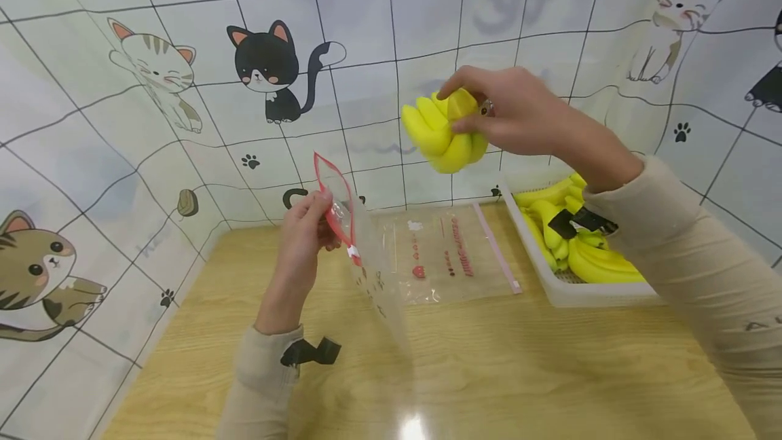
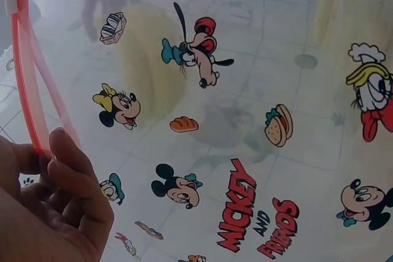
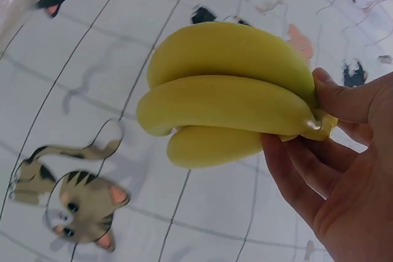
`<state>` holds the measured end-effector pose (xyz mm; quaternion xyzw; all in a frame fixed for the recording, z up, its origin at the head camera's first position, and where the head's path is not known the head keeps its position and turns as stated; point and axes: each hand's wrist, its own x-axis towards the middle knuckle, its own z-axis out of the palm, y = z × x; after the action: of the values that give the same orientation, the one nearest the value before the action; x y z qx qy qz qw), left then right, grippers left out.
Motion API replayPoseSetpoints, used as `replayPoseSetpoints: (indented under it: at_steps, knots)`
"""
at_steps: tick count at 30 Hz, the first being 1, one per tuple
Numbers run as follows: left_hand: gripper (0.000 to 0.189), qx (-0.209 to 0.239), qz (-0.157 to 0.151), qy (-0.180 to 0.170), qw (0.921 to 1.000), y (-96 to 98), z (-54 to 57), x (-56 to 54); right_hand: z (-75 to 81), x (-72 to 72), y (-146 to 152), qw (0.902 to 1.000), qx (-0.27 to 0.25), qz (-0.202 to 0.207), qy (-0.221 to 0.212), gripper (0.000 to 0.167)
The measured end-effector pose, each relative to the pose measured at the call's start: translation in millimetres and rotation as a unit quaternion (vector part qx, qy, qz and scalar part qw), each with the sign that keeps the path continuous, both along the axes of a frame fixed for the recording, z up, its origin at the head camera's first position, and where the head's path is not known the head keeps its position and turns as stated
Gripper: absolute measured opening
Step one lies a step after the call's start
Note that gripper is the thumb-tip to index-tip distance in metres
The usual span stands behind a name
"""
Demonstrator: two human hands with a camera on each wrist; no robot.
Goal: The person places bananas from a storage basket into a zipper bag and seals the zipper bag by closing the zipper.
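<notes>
My right hand (image 1: 510, 111) grips a bunch of yellow bananas (image 1: 449, 134) by its stem end, raised above the table. In the right wrist view the bananas (image 3: 227, 102) point away from the thumb and fingertips. My left hand (image 1: 305, 233) pinches the red rim of a clear zip bag (image 1: 373, 277), whose mouth gapes while its body hangs down. Cartoon prints cover the side of the bag (image 2: 202, 133) in the left wrist view, and the yellow bunch shows hazily through it. The bananas are apart from the bag, to its upper right.
A second clear zip bag (image 1: 449, 253) with a pink slider strip lies flat at the back of the wooden table (image 1: 489, 372). To its right stands a white basket (image 1: 550, 277) with several bananas (image 1: 599, 260). A cat-print sheet (image 1: 366, 53) hangs behind.
</notes>
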<state>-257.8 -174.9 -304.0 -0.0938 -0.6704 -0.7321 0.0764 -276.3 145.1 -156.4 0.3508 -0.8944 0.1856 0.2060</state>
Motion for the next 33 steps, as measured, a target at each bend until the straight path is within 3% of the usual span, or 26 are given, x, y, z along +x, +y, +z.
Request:
replayPoseSetpoints:
  at_steps: [4, 8, 13, 18, 24, 29, 33]
  knots:
    - [0.031, -0.01, -0.026, 0.001, 0.9996, 5.3, -4.6, -1.4, 8.6, 12.5, -17.8, 0.9972, -0.052, 0.052, -0.017, 0.035]
    - [0.03, -0.028, -0.044, 0.002, 0.9986, 8.3, -9.9, -1.9, 15.6, 21.8, -32.0, 0.9884, -0.109, 0.096, -0.045, 0.033]
    - [0.031, -0.044, -0.069, 0.009, 0.9966, 11.3, -12.5, -3.3, 24.3, 32.0, -41.6, 0.959, -0.208, 0.142, -0.13, 0.03]
    - [0.031, -0.068, -0.073, 0.015, 0.995, 15.3, -12.6, -3.5, 22.0, 34.7, -46.1, 0.9108, -0.309, 0.136, -0.238, 0.027]
    - [0.027, -0.085, -0.055, 0.013, 0.9948, 15.3, -11.1, -3.6, 4.5, 20.5, -49.2, 0.8259, -0.403, 0.127, -0.374, 0.03]
    - [0.028, -0.134, -0.044, 0.033, 0.9894, 13.9, -10.2, -2.1, -6.9, 10.7, -47.1, 0.7685, -0.446, 0.143, -0.436, 0.029]
    - [0.033, -0.163, -0.05, 0.061, 0.9834, 14.0, -11.2, -1.5, -10.3, 11.2, -47.2, 0.7368, -0.463, 0.185, -0.456, 0.025]
